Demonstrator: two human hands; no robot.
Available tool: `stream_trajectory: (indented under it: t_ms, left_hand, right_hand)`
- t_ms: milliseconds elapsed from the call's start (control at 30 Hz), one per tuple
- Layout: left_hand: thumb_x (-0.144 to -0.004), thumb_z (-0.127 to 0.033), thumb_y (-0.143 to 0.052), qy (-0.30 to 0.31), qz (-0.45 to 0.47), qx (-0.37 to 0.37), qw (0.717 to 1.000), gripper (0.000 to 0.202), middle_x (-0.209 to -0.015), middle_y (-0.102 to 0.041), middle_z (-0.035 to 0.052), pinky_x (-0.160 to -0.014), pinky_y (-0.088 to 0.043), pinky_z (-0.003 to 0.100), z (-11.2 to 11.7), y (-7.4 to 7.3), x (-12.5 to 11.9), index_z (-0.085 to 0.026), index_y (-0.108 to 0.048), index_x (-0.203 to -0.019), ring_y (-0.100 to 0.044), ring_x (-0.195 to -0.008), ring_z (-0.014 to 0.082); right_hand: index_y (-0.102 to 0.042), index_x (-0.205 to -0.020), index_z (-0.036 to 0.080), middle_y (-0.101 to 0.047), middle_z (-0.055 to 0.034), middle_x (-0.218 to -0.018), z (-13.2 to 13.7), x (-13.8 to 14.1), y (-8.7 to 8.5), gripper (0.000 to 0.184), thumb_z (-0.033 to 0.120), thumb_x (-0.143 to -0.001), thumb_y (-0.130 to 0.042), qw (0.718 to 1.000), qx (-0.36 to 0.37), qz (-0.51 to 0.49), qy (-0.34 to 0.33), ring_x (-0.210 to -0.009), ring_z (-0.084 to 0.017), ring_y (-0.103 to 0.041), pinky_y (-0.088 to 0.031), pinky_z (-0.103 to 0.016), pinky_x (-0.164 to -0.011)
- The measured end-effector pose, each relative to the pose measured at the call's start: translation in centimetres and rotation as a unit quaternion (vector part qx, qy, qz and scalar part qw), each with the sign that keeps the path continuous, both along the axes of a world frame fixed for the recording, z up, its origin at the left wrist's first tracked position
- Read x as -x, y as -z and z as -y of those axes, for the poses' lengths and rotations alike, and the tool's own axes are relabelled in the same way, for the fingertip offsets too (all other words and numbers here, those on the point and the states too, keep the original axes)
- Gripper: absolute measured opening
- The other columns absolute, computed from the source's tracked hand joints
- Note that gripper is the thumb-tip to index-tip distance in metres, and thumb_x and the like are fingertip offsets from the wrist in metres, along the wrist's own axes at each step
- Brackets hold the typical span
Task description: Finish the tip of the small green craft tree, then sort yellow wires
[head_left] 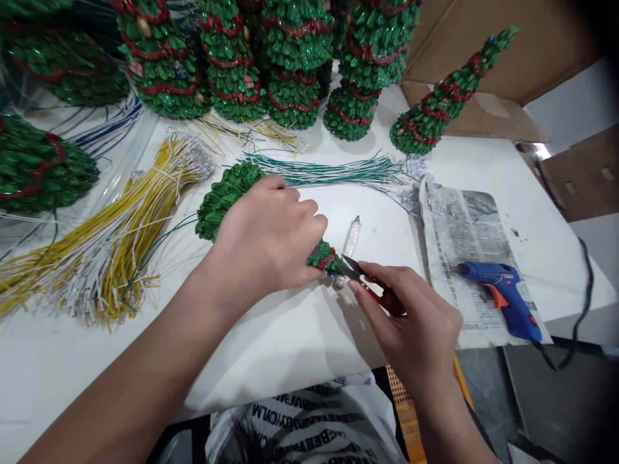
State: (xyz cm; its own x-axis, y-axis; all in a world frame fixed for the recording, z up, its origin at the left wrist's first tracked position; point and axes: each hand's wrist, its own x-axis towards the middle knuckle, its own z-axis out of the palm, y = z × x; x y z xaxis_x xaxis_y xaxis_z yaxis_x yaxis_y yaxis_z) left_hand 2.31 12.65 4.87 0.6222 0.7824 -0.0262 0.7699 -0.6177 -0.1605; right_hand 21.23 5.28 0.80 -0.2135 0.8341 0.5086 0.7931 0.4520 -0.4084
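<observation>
My left hand (271, 235) is wrapped round a small green Christmas tree figurine (227, 196), which lies tilted on its side with its base to the left and its red-garlanded tip (326, 256) to the right. Most of its middle is hidden under my fingers. Thin green wires trail from the base. In my right hand (416, 316) are small red-handled snips (358, 265), their dark blades parted at the tip of the tree. Just beyond the blades lies a pointed tool wrapped in clear plastic (352, 237).
Several decorated tree figurines (294, 64) stand along the back, one leaning tree (440, 96) by a cardboard box (464, 45). Yellow and white wire bundles (145, 225) lie left, green wires (329, 171) behind. A blue glue gun (503, 290) rests on newspaper (454, 238), its cord running off right.
</observation>
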Motion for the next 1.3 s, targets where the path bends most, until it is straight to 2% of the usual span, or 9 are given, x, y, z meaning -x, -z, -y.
stream_trajectory:
  t_ms: [267,467,667,900,1300]
  left_hand:
    - [-0.078,-0.065,-0.060,0.006,-0.002,-0.006,1.000,0.047,-0.079,-0.069,0.0061,-0.083,-0.044,0.044,0.0,0.0,0.1,-0.019,-0.065,-0.080,-0.068,-0.084,0.0294]
    - [-0.077,-0.064,-0.061,0.002,-0.003,-0.004,1.000,0.046,-0.079,-0.069,0.0063,-0.083,-0.043,0.044,0.0,0.0,0.1,-0.019,-0.066,-0.080,-0.068,-0.083,0.0294]
    - [-0.077,-0.067,-0.059,-0.001,-0.005,-0.003,1.000,0.048,-0.080,-0.071,0.0066,-0.082,-0.042,0.042,-0.1,0.1,0.0,-0.019,-0.067,-0.082,-0.068,-0.085,0.0281]
    - [-0.077,-0.064,-0.061,0.006,0.009,-0.006,1.000,0.046,-0.080,-0.071,0.0073,-0.081,-0.044,0.042,-0.1,0.0,0.0,-0.018,-0.067,-0.080,-0.068,-0.083,0.0284]
    - [-0.079,-0.060,-0.060,0.002,0.012,0.002,1.000,0.044,-0.082,-0.072,0.0083,-0.083,-0.044,0.044,-0.1,-0.1,0.0,-0.017,-0.068,-0.081,-0.068,-0.083,0.0294]
  right_hand:
    - [-0.068,-0.098,0.010,-0.075,-0.0069,-0.085,-0.3,-0.2,-0.5,0.016,0.011,-0.082,-0.071,0.990,-0.089,0.094,-0.056,-0.071,-0.012,-0.071,-0.056,-0.020,-0.065]
    - [-0.069,-0.096,0.008,-0.075,-0.0065,-0.083,-0.6,0.0,-0.5,0.012,0.010,-0.084,-0.069,0.985,-0.100,0.123,-0.064,-0.072,-0.013,-0.072,-0.055,-0.022,-0.068]
    - [-0.067,-0.107,0.009,-0.075,-0.0064,-0.091,-0.7,-0.9,-0.4,0.023,0.008,-0.084,-0.068,0.973,-0.106,0.182,-0.091,-0.079,-0.013,-0.071,-0.054,-0.024,-0.073]
    - [-0.064,-0.112,0.010,-0.076,-0.0067,-0.090,-1.1,-1.7,-0.5,0.034,0.005,-0.080,-0.070,0.951,-0.150,0.234,-0.132,-0.067,-0.014,-0.067,-0.053,-0.028,-0.057]
    - [-0.062,-0.109,0.008,-0.075,-0.0096,-0.089,-1.9,-1.5,-1.2,0.027,0.003,-0.083,-0.066,0.937,-0.165,0.250,-0.181,-0.068,-0.016,-0.068,-0.054,-0.029,-0.058]
